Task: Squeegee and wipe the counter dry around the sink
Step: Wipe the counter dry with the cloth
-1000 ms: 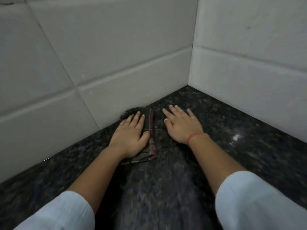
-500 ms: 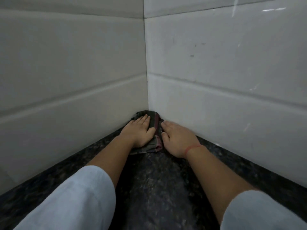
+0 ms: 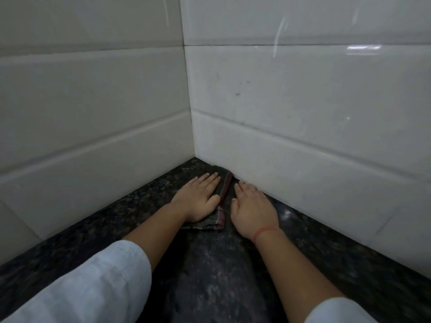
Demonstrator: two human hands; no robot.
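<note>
Two hands lie flat, fingers extended, in the tiled corner: the left hand (image 3: 199,198) presses a dark folded cloth (image 3: 221,201) onto the granite bench (image 3: 210,276), the right hand (image 3: 253,210) rests bare beside it, grasping nothing.

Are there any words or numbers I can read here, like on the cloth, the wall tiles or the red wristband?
None: no words, numbers, labels or signs show anywhere.
The cloth has only stripes, no writing.
The white wall tiles are plain, with just faint smudges and light glints.
The red wristband is a plain band.
The dark speckled counter bears no markings.
</note>
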